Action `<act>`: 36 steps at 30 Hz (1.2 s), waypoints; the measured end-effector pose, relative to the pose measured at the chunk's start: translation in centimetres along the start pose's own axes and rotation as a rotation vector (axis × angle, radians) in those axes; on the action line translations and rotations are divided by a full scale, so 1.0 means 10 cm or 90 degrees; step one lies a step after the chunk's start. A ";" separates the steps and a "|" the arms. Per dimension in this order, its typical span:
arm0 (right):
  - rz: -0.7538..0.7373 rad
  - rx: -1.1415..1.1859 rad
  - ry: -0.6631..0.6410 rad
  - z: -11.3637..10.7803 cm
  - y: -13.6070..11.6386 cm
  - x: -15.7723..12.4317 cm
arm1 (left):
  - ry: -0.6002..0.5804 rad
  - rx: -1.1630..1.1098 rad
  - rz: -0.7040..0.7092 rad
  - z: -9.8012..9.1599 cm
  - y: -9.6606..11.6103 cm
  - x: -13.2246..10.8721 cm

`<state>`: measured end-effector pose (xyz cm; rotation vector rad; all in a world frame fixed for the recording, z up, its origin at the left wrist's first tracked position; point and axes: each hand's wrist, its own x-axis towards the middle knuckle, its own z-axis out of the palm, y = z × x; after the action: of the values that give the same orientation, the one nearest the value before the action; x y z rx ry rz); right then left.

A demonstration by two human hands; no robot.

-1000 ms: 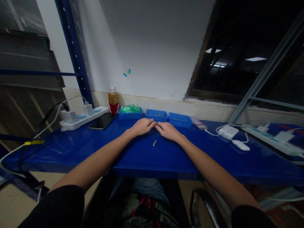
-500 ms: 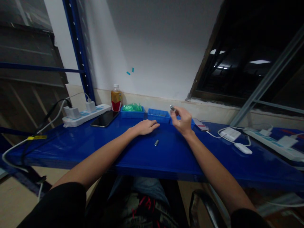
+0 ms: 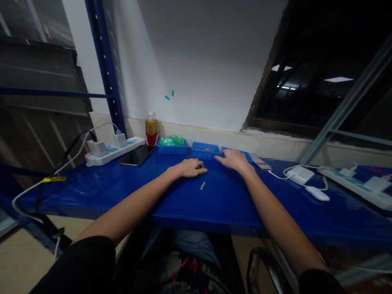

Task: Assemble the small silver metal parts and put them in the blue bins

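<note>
A small silver metal cylinder (image 3: 203, 185) lies on the blue table, a little in front of both hands' fingertips. My left hand (image 3: 190, 168) rests on the table beyond and left of it, fingers loosely bent and nothing seen in them. Over the front of the right blue bin (image 3: 245, 153) is my right hand (image 3: 234, 160), with thumb and fingers apart and no part visible between them. It covers some of that bin. Just left of it stands the middle blue bin (image 3: 206, 154), with a few small metal pieces inside.
A blue bin (image 3: 172, 150) of green plastic packets stands beside a drink bottle (image 3: 152, 130). Left are a black phone (image 3: 137, 155) and a power strip (image 3: 134, 143). Another phone (image 3: 260, 162), white chargers (image 3: 300, 174) with cables and a second power strip (image 3: 361, 188) occupy the right side.
My right hand has come down from above the bins and opened; the metal cylinder it held is no longer seen in it. My left hand stays on the table, its fingers slightly more bent.
</note>
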<state>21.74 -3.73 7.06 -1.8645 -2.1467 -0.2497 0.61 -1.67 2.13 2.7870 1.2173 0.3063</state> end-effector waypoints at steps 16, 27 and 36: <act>-0.394 0.254 -0.383 0.20 -0.38 -0.31 | -0.002 0.020 -0.019 0.02 -0.04 0.01; -0.284 0.265 -0.076 0.61 -0.18 -0.07 | 0.049 -0.035 0.024 0.06 -0.08 0.04; -0.144 0.611 -0.135 0.84 -0.12 0.04 | 0.085 -0.014 0.041 0.08 -0.05 0.02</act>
<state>19.65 -0.89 -0.72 -1.1171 -2.0223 0.8248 0.56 -1.24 1.30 2.8309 1.1432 0.5155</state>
